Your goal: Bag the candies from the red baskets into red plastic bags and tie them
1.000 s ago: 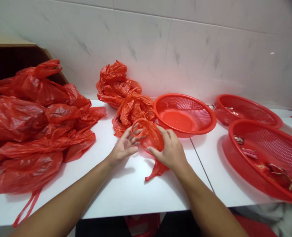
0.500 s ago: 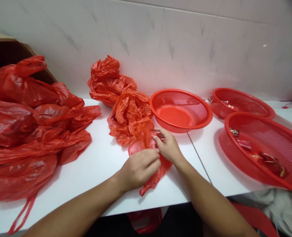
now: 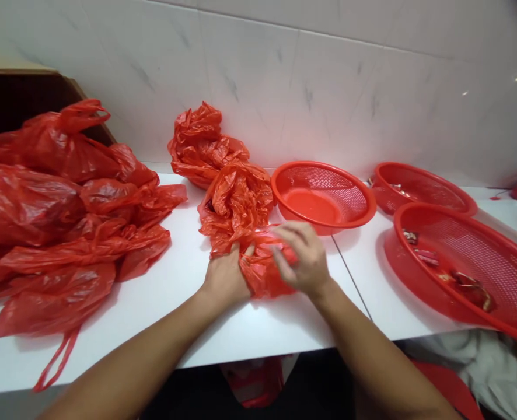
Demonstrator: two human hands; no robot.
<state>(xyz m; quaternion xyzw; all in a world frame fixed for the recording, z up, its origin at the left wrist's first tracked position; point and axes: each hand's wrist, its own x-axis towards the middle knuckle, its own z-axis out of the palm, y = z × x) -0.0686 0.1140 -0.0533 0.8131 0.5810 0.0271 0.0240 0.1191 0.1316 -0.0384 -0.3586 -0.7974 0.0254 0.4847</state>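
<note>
A thin red plastic bag [image 3: 267, 271] is on the near middle of the white table [image 3: 285, 344], between the two hands. The left hand [image 3: 227, 276] is at the bag's left side. Its fingertips go in or under the red plastic, and I cannot tell which, or how wide they are. The right hand [image 3: 307, 261] is at the bag's right side, with its fingers bent and a gap between them and the thumb. It is a bit blurry, so I cannot tell if it is touching the bag. Both arms come in from the near edge and lean toward each other.

Just past the bag is a heap of crumpled red bags [image 3: 236, 201]. Just right of that heap is a round red colander [image 3: 313, 204] with its flat bottom showing. Far on the right, a second colander [image 3: 433, 188] has small whitish bits in it. Near on the right, a big colander [image 3: 409, 286] holds a few small things: a brown and white one [image 3: 409, 237], a pink one [image 3: 427, 256] and some dark, shiny brown ones [image 3: 475, 290]. They are too small to read.

On the left is a big pile of full red bags [image 3: 61, 216], and one strap hangs over the table's near edge. Behind the pile is a cardboard box [image 3: 77, 87], dark inside.
</note>
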